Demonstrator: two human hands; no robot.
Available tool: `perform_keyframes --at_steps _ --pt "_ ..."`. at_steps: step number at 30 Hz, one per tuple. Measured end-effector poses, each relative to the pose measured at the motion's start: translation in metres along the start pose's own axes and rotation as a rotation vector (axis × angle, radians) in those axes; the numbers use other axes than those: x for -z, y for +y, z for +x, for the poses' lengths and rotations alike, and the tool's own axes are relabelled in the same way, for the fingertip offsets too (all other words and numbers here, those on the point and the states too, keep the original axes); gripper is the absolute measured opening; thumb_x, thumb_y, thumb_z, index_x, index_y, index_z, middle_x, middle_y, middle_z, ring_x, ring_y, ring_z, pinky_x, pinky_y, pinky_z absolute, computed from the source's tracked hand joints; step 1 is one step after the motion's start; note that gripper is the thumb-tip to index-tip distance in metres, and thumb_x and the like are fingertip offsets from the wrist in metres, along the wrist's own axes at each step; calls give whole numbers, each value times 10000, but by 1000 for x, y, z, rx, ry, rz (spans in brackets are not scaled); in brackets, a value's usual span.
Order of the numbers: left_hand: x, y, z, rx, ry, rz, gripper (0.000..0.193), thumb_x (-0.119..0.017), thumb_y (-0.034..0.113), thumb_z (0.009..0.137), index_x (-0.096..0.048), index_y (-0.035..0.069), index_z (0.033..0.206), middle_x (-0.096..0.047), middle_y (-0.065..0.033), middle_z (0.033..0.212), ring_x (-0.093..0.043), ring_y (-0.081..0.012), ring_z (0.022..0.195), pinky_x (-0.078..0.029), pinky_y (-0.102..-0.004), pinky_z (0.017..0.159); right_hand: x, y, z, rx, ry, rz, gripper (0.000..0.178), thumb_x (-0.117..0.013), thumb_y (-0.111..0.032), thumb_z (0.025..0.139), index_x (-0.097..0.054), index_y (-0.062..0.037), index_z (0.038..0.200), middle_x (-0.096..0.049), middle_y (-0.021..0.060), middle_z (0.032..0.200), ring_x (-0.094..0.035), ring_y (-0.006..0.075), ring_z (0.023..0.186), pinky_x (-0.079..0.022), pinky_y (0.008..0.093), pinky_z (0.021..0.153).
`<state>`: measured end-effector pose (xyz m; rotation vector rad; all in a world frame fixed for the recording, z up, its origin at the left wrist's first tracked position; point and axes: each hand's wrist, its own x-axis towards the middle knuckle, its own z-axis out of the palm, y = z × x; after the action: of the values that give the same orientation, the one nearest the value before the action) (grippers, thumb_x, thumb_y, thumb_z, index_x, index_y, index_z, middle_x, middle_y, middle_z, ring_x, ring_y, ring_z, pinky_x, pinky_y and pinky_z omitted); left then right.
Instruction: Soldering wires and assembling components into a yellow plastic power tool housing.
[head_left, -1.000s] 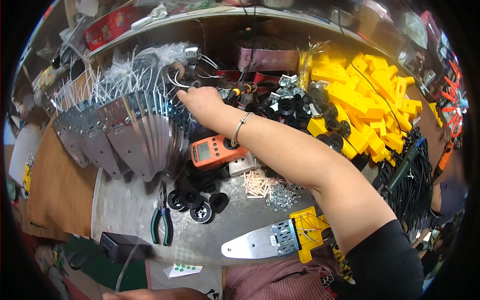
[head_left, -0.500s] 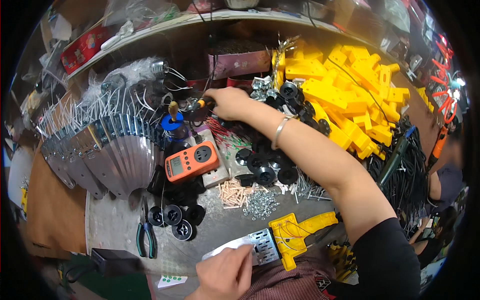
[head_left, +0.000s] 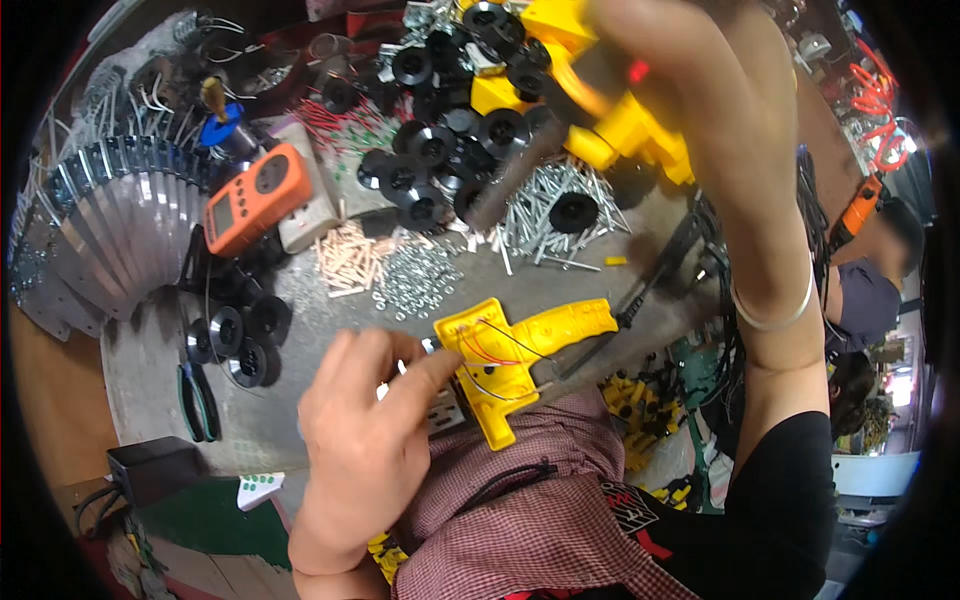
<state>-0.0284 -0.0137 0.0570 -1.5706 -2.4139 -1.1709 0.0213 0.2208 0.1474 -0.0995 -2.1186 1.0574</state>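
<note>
Scanning from the left, we've got plates fanned along the table's left side, then the black box sitting by the near-left corner. Pliers next, points up, with discs just beyond them. Here's room to move: bare grey table between pliers and left hand! That hand is half curled, fingertips touching the left side of the yellow shell; whether they pinch anything, I can't tell. The shell lies wires up at the near edge, its lower end over the checked apron, its cable trailing right. Behind it, things crowd in: pegs, nuts, then bolts, with a grey strip left between that row and the shell. And over the bolts, upper right, the right hand, wrapped around a tool, too blurred to identify!

What a change from half a second ago! The right hand was at the back of the bench; now it's up near the camera. The left hand, then over the pale blade, has come to the shell, whose handle points right as before.
</note>
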Motion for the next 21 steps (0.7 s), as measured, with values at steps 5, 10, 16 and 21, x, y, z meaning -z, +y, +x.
perform_keyframes --at_steps 5,10,16,21 --pt "-14 13 6 -108 -126 -111 279 -624 -125 647 -710 44 852 -546 -88 769 -522 -248 703 -410 -331 583 37 -19 -64 -379 99 -151 346 -564 -385 771 -555 -48 847 -459 -25 693 -405 41 586 -250 209 484" --pt "-33 12 8 -157 -99 -197 332 -651 -138 661 -687 26 947 -649 -70 756 -553 -237 675 -438 -321 612 46 -32 -84 -442 2 -129 409 -592 -461 705 -534 -59 760 -456 -24 623 -380 34 511 -250 205 462" --pt "-39 12 7 -113 -7 -234 311 -672 -124 655 -681 12 935 -680 -59 796 -596 -209 726 -469 -302 661 41 -35 -87 -401 -15 -120 407 -589 -460 716 -548 -57 761 -465 -22 606 -369 36 463 -251 197 435" --pt "-42 10 8 -123 39 -253 291 -675 -119 674 -680 11 934 -680 -58 796 -595 -210 727 -467 -300 654 40 -27 -85 -199 -9 -173 404 -593 -455 724 -551 -55 766 -465 -25 604 -367 35 460 -250 195 428"
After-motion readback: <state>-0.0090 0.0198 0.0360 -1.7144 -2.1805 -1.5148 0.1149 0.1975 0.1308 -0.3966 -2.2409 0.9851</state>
